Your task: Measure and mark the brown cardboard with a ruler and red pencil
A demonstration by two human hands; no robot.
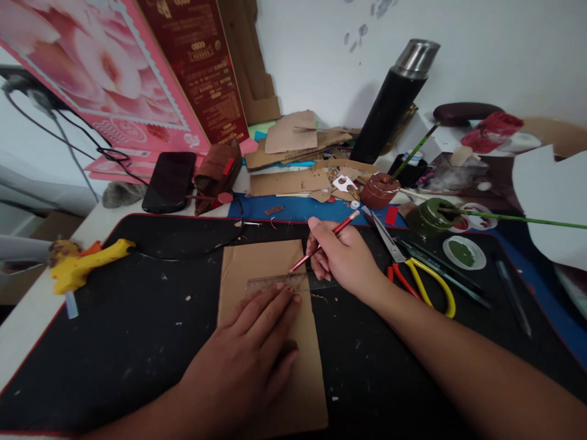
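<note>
A slanted pencil [342, 227] is pinched in the curled fingers of the right hand [351, 261], its tip held at the far edge of the ruler [300, 283], which is pressed crosswise on the cardboard [306, 373] under the flat, outstretched left hand [245, 348].

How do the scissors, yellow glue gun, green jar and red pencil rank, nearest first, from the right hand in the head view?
1. Red pencil: held in the right hand.
2. Scissors: just to its right.
3. Green jar: farther right and back.
4. Yellow glue gun: far across to the left.
</note>
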